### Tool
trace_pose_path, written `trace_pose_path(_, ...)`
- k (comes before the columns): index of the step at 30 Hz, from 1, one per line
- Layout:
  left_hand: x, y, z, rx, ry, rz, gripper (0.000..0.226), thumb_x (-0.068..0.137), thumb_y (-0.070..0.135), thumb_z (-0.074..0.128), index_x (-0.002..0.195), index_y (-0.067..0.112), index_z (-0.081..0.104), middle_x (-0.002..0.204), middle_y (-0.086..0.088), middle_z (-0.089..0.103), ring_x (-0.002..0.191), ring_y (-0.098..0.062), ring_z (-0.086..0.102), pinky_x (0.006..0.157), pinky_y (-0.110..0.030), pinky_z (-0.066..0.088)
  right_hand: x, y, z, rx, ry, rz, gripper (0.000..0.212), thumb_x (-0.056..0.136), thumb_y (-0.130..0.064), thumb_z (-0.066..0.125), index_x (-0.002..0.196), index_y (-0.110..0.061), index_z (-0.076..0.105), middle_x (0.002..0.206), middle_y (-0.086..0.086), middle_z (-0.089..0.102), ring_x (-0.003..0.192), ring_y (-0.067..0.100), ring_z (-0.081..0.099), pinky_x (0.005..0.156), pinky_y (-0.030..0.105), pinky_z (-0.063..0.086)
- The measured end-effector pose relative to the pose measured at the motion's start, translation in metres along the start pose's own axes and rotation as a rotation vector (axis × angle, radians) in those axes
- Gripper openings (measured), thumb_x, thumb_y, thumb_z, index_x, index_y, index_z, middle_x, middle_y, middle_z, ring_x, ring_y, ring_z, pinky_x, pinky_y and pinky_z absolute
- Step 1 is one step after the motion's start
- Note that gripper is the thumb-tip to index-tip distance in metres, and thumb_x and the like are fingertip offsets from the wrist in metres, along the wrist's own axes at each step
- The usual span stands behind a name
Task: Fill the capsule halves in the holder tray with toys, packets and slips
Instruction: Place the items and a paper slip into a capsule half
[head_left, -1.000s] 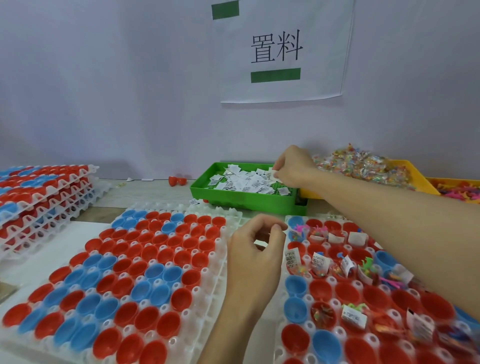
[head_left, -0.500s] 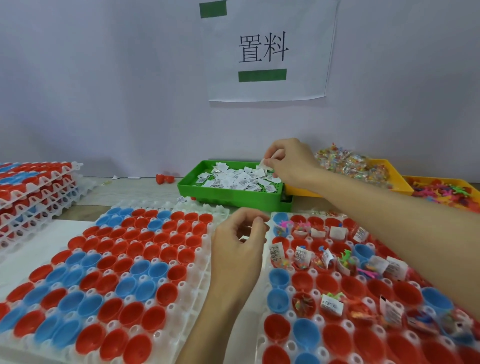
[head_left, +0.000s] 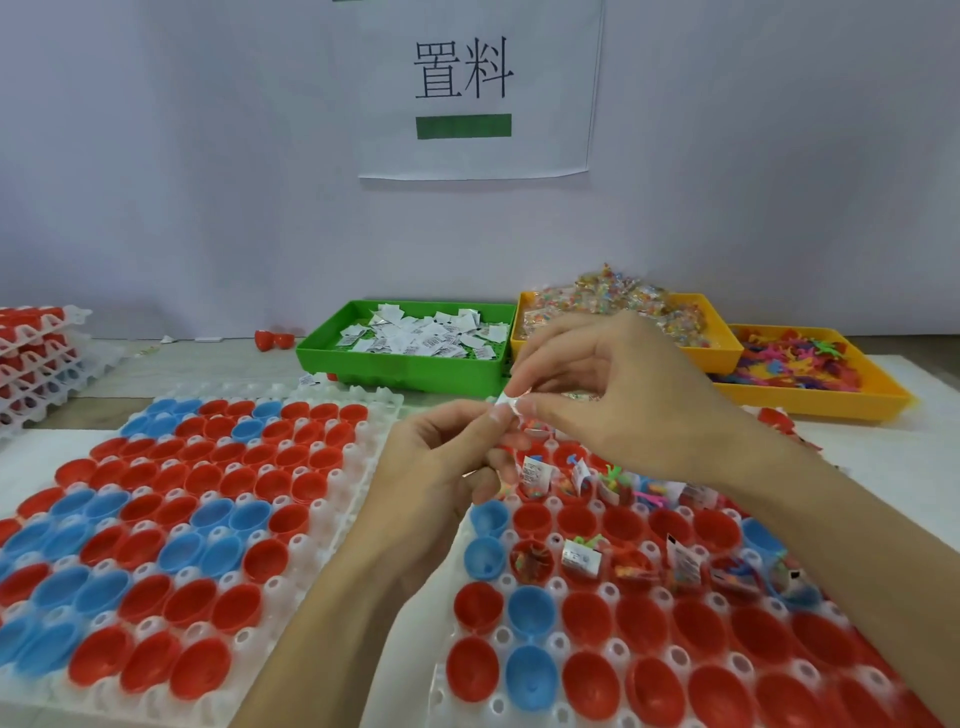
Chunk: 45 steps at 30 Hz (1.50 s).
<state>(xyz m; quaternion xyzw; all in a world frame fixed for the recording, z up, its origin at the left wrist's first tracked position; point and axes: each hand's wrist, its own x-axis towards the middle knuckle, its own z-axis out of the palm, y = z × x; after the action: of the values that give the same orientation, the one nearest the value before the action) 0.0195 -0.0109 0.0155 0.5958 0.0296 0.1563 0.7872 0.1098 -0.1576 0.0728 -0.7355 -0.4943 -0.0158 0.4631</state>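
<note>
Two white holder trays carry red and blue capsule halves. In the right tray (head_left: 556, 590) the far rows hold toys, packets and slips; its near rows are bare. Every half in the left tray (head_left: 332, 525) is bare. My right hand (head_left: 618, 395) and my left hand (head_left: 441, 467) meet above the right tray's far left corner. Both pinch a small white paper slip (head_left: 506, 402) between their fingertips. More slips lie in the green tray (head_left: 410, 371) behind.
A yellow tray (head_left: 722, 353) of clear candy packets and an orange tray (head_left: 831, 400) of colourful plastic toys stand at the back right. Stacked capsule trays (head_left: 36, 358) sit at the far left. A closed red capsule (head_left: 272, 340) lies by the wall.
My right hand has drawn back from the green tray with a slip and come down to meet my left hand. The left hand now also pinches the slip.
</note>
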Motion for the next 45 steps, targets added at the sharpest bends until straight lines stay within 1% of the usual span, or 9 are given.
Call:
trace_pose_path(9, -0.004, 0.007, -0.002, 0.126, -0.108, 0.049, 0.018, 0.078, 0.016, 0.07, 0.084, 0.0, 0.069, 0.076, -0.02, 0.059, 0.06, -0.018, 0.046, 0.051, -0.021, 0.033, -0.011, -0.002, -0.007, 0.051, 0.048, 0.153, 0.022, 0.084, -0.017, 0.078, 0.102, -0.029, 0.074, 0.095, -0.01, 0.073, 0.081, 0.002, 0.072, 0.079, 0.02, 0.059)
trace_pose_path(13, -0.005, 0.012, -0.005, 0.332, -0.142, 0.108, 0.022, 0.082, 0.015, 0.076, 0.087, -0.006, 0.07, 0.077, -0.029, 0.058, 0.063, -0.028, 0.045, 0.055, -0.027, 0.038, -0.01, -0.005, -0.013, 0.042, -0.04, 0.202, 0.016, 0.084, -0.014, 0.077, 0.094, -0.027, 0.076, 0.08, -0.009, 0.075, 0.074, 0.003, 0.072, 0.072, 0.015, 0.057)
trace_pose_path(16, -0.006, 0.017, -0.012, 0.625, -0.168, 0.149, 0.007, 0.081, 0.013, 0.077, 0.085, 0.007, 0.077, 0.08, -0.008, 0.071, 0.07, -0.024, 0.054, 0.063, -0.036, 0.045, -0.01, -0.002, -0.014, -0.064, -0.137, 0.267, 0.011, 0.084, -0.018, 0.075, 0.086, -0.029, 0.077, 0.077, -0.013, 0.075, 0.072, 0.001, 0.071, 0.07, 0.016, 0.056)
trace_pose_path(18, -0.007, 0.02, -0.018, 0.794, -0.2, 0.138, 0.005, 0.078, 0.014, 0.08, 0.081, 0.018, 0.079, 0.077, 0.006, 0.069, 0.066, -0.007, 0.048, 0.064, -0.023, 0.037, -0.009, -0.001, -0.01, -0.133, -0.218, 0.314, 0.008, 0.083, -0.02, 0.077, 0.081, -0.029, 0.078, 0.075, -0.017, 0.075, 0.071, -0.004, 0.069, 0.069, 0.011, 0.054)
trace_pose_path(21, -0.009, 0.019, -0.023, 0.933, -0.266, 0.072, 0.009, 0.071, 0.026, 0.086, 0.077, 0.027, 0.08, 0.078, 0.018, 0.06, 0.076, 0.0, 0.051, 0.07, -0.013, 0.034, -0.011, 0.0, -0.001, -0.222, -0.352, 0.364, 0.003, 0.082, -0.027, 0.077, 0.081, -0.03, 0.078, 0.077, -0.018, 0.074, 0.071, -0.007, 0.067, 0.066, 0.012, 0.054)
trace_pose_path(26, -0.01, 0.017, -0.024, 1.038, -0.333, -0.003, 0.02, 0.056, 0.049, 0.085, 0.072, 0.039, 0.078, 0.083, 0.023, 0.051, 0.09, 0.001, 0.047, 0.074, -0.01, 0.033, -0.015, 0.0, 0.008, -0.3, -0.421, 0.383, 0.002, 0.081, -0.034, 0.076, 0.08, -0.033, 0.075, 0.077, -0.014, 0.073, 0.068, -0.004, 0.065, 0.057, 0.011, 0.048)
trace_pose_path(33, -0.01, 0.017, -0.023, 1.104, -0.362, -0.008, 0.016, 0.063, 0.039, 0.089, 0.067, 0.044, 0.075, 0.085, 0.025, 0.049, 0.093, 0.004, 0.045, 0.072, -0.003, 0.031, -0.019, 0.002, 0.023, -0.38, -0.424, 0.391, 0.003, 0.08, -0.03, 0.075, 0.079, -0.032, 0.072, 0.069, -0.012, 0.069, 0.064, 0.004, 0.065, 0.056, 0.017, 0.05)
trace_pose_path(38, -0.011, 0.017, -0.022, 1.08, -0.376, -0.018, 0.014, 0.064, 0.04, 0.089, 0.071, 0.037, 0.077, 0.085, 0.021, 0.049, 0.093, 0.002, 0.045, 0.073, -0.006, 0.031, -0.019, 0.003, 0.021, -0.391, -0.403, 0.398, 0.004, 0.079, -0.028, 0.074, 0.079, -0.03, 0.07, 0.08, -0.01, 0.067, 0.068, 0.008, 0.066, 0.066, 0.03, 0.06)
trace_pose_path(45, -0.011, 0.017, -0.021, 1.042, -0.392, 0.014, 0.014, 0.066, 0.035, 0.089, 0.069, 0.041, 0.077, 0.088, 0.01, 0.053, 0.094, -0.005, 0.048, 0.076, -0.01, 0.037, -0.021, 0.0, 0.026, -0.334, -0.477, 0.387, 0.009, 0.078, -0.025, 0.074, 0.073, -0.032, 0.07, 0.065, -0.017, 0.068, 0.06, -0.002, 0.062, 0.058, 0.018, 0.054)
